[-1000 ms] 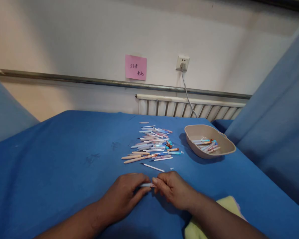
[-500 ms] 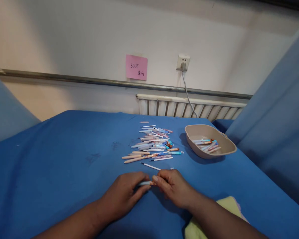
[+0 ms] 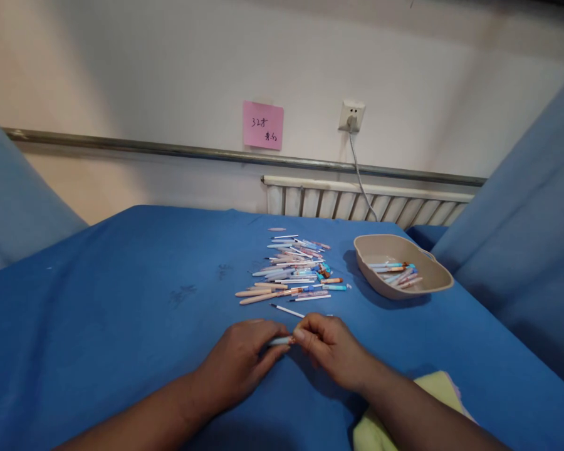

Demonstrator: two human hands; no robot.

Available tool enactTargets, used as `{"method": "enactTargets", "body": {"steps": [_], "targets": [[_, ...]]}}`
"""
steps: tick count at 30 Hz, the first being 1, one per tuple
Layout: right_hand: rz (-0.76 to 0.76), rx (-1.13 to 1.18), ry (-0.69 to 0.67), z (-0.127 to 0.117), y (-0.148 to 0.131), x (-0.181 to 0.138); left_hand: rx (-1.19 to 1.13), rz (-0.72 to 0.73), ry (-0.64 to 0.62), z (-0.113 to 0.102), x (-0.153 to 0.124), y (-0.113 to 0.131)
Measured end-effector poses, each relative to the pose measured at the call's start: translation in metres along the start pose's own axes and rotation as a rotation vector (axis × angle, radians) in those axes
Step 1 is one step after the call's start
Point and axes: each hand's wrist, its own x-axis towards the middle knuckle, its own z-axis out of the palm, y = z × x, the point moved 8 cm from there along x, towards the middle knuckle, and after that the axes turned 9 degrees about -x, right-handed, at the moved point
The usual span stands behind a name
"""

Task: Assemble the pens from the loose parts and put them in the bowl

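My left hand point(image 3: 244, 360) and my right hand point(image 3: 331, 351) meet low over the blue cloth, both with fingers closed on one small light-blue pen point(image 3: 281, 341) held between them. Only a short stretch of the pen shows between the fingertips. A thin white refill point(image 3: 286, 310) lies on the cloth just beyond my hands. Further back lies a loose pile of pens and pen parts point(image 3: 291, 269), light blue, peach and white.
A beige oval dish point(image 3: 430, 266) holding several pens stands to the right of the pile. The blue-covered table point(image 3: 122, 294) meets a wall with a radiator point(image 3: 357, 203), a socket with cable and a pink note point(image 3: 263, 125). A yellow cloth point(image 3: 418, 407) lies under my right forearm.
My hands have stayed together on the pen, fingers shifting slightly. The view has drifted a little, so everything sits slightly further right and higher.
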Motion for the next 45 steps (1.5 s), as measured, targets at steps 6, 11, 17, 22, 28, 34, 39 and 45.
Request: {"method": "enactTargets", "body": {"steps": [6,11,17,22,28,34,39,45], "targets": [[-0.028,-0.026,0.078,-0.006,-0.008,-0.001,-0.146,-0.111,-0.016,-0.001,0.002,-0.003],[-0.090,-0.116,0.150,-0.016,-0.016,-0.003,-0.230,-0.232,-0.017,-0.008,0.006,-0.011],[-0.119,-0.170,0.142,-0.017,-0.018,-0.003,-0.441,-0.339,0.069,-0.009,0.008,-0.019],[-0.106,-0.165,0.141,-0.016,-0.017,-0.003,-0.564,-0.336,0.098,-0.009,0.007,-0.020],[-0.132,-0.235,0.153,-0.018,-0.020,-0.005,-0.519,-0.418,-0.043,0.001,0.007,-0.023],[-0.136,-0.259,0.113,-0.010,-0.021,-0.006,-0.355,-0.219,-0.082,0.000,0.007,-0.008],[-0.115,-0.107,0.105,-0.015,-0.018,-0.002,-0.133,-0.124,-0.110,0.002,0.004,-0.002],[0.060,-0.070,0.391,-0.074,0.033,0.013,-0.087,-0.177,0.034,-0.016,0.006,-0.013]]}}
